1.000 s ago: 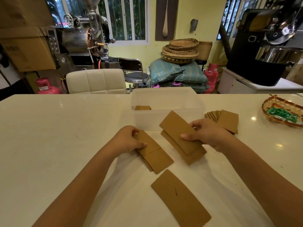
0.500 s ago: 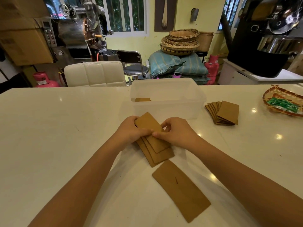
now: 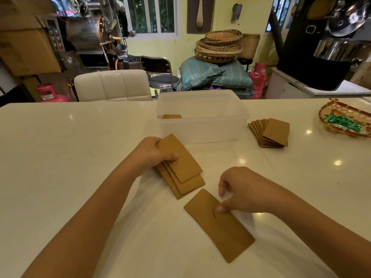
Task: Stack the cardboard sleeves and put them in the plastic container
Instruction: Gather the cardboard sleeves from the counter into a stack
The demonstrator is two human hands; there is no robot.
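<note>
Two bare hands work over a glossy white table [image 3: 60,157], w/ flat brown cardboard sleeves lying in four spots on it. Biggest item on the surface: a clear plastic container [image 3: 202,128], lidless, at the far-centre edge; one sleeve [image 3: 171,116] shows through its wall at the bottom left corner. Right of the container, just beside it but apart, a fanned pile of sleeves [image 3: 272,133] lies untouched. Farther right, near the frame edge, a woven tray [image 3: 329,109] holds green-wrapped items [image 3: 341,122].

Centre of table, in front of the container: a loose stack of sleeves [image 3: 180,167], approx. three or four layers, edges staggered, not squared up. Left hand [image 3: 149,155] grips the stack at its far left end, thumb pressed flat on the top sleeve, other fingers curled around the edge and mostly hidden beneath.

Nearer the camera, a single sleeve [image 3: 218,223] lies flat, angled diagonally, apart from the stack. Right hand [image 3: 245,189] is over its upper end, fingers bent downward and partly spread; the thumb tip touches the cardboard near a short dark slit, index finger raised just off the table beside the edge. Not a closed pinch; sleeve appears flat on the table.

Background: white padded chair [image 3: 112,85] behind the table, stacked woven baskets [image 3: 218,45] on blue sacks.
</note>
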